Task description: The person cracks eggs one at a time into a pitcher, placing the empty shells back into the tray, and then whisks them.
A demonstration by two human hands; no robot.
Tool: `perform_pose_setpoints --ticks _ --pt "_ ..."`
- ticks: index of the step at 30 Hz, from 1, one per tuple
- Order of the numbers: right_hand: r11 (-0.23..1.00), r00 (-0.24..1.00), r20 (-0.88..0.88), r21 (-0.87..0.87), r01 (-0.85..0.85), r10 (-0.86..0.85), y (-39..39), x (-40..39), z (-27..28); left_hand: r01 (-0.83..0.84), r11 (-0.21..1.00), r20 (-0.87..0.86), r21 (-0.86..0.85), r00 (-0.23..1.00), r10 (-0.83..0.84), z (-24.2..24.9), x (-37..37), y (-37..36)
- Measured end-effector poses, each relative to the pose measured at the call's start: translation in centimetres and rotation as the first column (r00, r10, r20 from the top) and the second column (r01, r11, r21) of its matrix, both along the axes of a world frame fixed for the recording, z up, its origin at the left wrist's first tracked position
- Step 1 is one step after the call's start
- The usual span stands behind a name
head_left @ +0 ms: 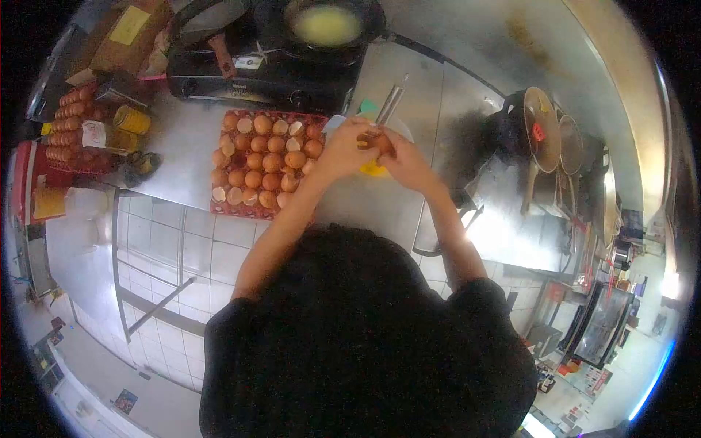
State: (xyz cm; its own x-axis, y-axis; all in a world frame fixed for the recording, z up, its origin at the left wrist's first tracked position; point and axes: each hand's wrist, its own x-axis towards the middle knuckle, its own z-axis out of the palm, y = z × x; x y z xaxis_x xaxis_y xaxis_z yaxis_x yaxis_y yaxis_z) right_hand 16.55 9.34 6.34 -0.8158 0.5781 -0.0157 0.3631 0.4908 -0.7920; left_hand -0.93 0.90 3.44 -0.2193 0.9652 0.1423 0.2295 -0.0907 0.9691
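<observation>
My left hand (346,152) and my right hand (406,162) meet with bent fingers around a brown egg (379,142). Most of its shell is covered by the fingers. Bright yellow egg (374,169) shows below the hands in a pale, see-through bowl (410,131) on the metal counter. A utensil with a shiny metal handle (392,102) leans out of that bowl; its lower end is hidden behind the hands. Close to my left forearm lies a red egg tray (217,201) with whole brown eggs (253,179) and several broken shells (234,196).
A stove (241,87) stands at the back, bearing a dark pan (374,22) with something pale yellow in it. More stacked eggs (69,131) and a yellow can (132,120) sit at the left. Pans (542,128) hang or lean at the right.
</observation>
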Motion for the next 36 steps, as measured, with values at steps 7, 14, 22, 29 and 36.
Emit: perform_pose_setpoints --ticks 7,14,22,29,36 --pt "0.949 0.992 -0.059 -0.304 0.086 -0.109 0.2 0.4 -0.4 0.07 0.993 -0.237 0.094 0.97 -0.046 0.5 -0.8 -0.3" --pt "0.855 0.978 -0.129 -0.514 0.075 -0.163 -0.1 -0.1 0.8 0.026 0.989 -0.265 0.147 0.964 0.014 0.4 -0.5 -0.4" --pt "0.94 0.993 -0.048 -0.329 0.09 -0.112 1.0 0.0 -0.7 -0.058 0.992 -0.085 0.115 0.994 0.068 1.2 1.2 -0.9" --pt "0.971 0.978 0.148 -0.165 0.173 -0.149 0.2 -1.2 -0.5 -0.018 0.956 -0.269 0.293 0.958 0.1 0.1 2.2 -1.1" --pt "0.977 0.979 0.112 -0.112 0.18 -0.168 -0.4 -2.2 0.2 0.002 0.957 -0.365 0.29 0.925 0.109 0.1 2.6 -1.2"
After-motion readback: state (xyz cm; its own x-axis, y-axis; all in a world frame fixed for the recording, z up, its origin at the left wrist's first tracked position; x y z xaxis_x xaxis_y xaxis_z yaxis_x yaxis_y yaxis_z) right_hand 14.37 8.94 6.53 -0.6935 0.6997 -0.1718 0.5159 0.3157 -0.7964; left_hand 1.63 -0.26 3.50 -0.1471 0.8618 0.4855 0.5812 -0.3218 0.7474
